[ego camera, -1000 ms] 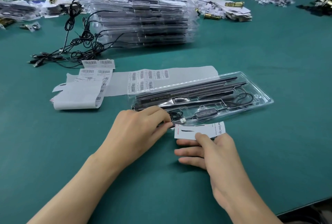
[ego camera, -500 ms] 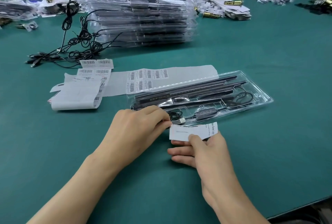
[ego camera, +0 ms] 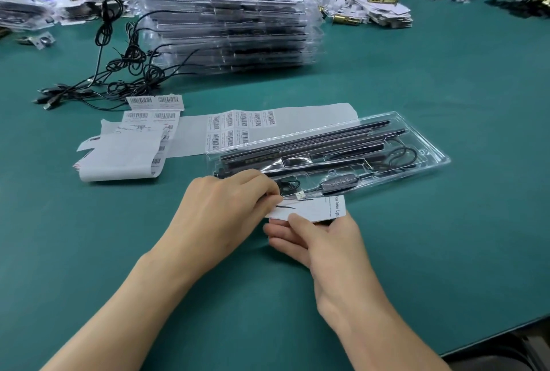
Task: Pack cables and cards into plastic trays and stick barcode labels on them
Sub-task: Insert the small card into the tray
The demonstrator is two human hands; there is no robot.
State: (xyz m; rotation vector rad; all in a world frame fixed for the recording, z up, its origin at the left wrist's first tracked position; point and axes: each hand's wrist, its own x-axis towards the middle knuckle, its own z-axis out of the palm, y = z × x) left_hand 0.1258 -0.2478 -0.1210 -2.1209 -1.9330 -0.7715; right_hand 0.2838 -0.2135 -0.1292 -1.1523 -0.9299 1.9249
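White printed paper card [ego camera: 315,206] has shifted toward the left hand [ego camera: 220,215] over the last second and now sits right against the near lip of the clear plastic blister tray [ego camera: 428,159], not yet inside it. Both hands are on it now.

- Right hand [ego camera: 324,245]: thumb on top, fingers underneath, pinching the card's near edge.
- Left hand: fingers curled, tips meeting at the card's left end. Looks like a pinch on the card; can't tell if it also catches the tray lip.
- Tray: just beyond both hands, on the green tabletop [ego camera: 446,87]. Long black bars and the black cable with inline controller [ego camera: 339,183] are already seated in it.
- White sheet of barcode labels [ego camera: 238,126]: beyond the left hand, partly under the tray's far-left corner, several labels left.

Read: cable step looks done, card insertion is in hand, labelling is still to come. Next move likely needs the card slid flat in without snagging the small cable coil at that end.
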